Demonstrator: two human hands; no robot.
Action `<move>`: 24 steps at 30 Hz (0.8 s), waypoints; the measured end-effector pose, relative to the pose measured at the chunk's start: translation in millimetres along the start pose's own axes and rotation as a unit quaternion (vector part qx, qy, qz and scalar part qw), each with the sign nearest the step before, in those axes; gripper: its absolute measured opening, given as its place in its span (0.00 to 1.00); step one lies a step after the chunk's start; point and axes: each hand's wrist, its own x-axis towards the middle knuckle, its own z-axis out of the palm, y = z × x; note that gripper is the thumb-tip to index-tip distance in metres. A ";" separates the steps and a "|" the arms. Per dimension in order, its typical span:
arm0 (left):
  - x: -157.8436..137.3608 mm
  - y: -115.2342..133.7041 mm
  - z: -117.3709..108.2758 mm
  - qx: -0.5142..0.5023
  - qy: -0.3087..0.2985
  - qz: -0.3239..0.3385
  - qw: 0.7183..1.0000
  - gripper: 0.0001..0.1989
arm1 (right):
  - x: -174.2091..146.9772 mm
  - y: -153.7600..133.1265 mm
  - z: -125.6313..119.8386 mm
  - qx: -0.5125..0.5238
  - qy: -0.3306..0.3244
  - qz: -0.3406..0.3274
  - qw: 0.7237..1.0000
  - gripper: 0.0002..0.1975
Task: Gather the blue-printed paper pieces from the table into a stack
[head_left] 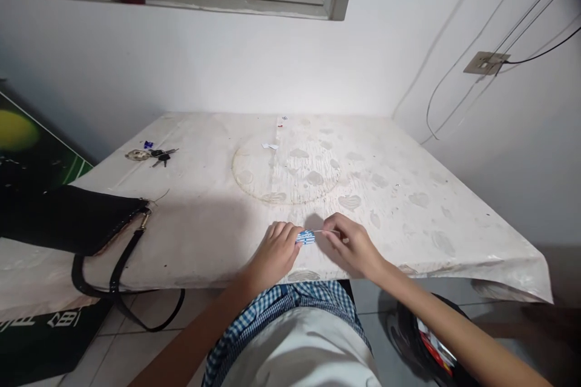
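Observation:
Near the front edge of the table, my left hand is closed around a small blue-and-white striped bundle. Only the bundle's right end shows past my fingers, so I cannot make out its exact kind. A thin pale strand runs from the bundle toward the right. My right hand pinches the other end of this strand between thumb and fingers. Both hands are just above the tabletop, a short gap apart.
A pale patterned cloth covers the table. Keys, a small blue item and a black bag with a strap lie left. White paper bits lie toward the back. Below right stands a black bin.

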 end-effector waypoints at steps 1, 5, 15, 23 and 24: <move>0.4 0.7 -0.5 0.006 -0.003 -0.001 1.000 0.13 | -6.8 0.4 5.8 -0.057 0.010 -0.048 0.997 0.08; 1.4 2.7 -2.1 0.017 -0.012 -0.006 1.000 0.12 | -19.6 4.1 28.4 -0.258 0.002 -0.197 0.946 0.11; 0.2 7.0 -6.2 -0.002 -0.018 -0.009 1.000 0.15 | -14.9 1.8 41.2 -0.367 0.000 -0.197 0.909 0.11; 0.6 5.1 0.1 0.021 -0.006 -0.009 1.000 0.13 | -11.6 -5.4 28.5 -0.250 -0.071 -0.158 0.953 0.12; 0.9 4.3 1.0 0.023 -0.005 -0.007 1.000 0.12 | -12.4 -4.7 25.4 -0.222 -0.073 -0.154 0.960 0.13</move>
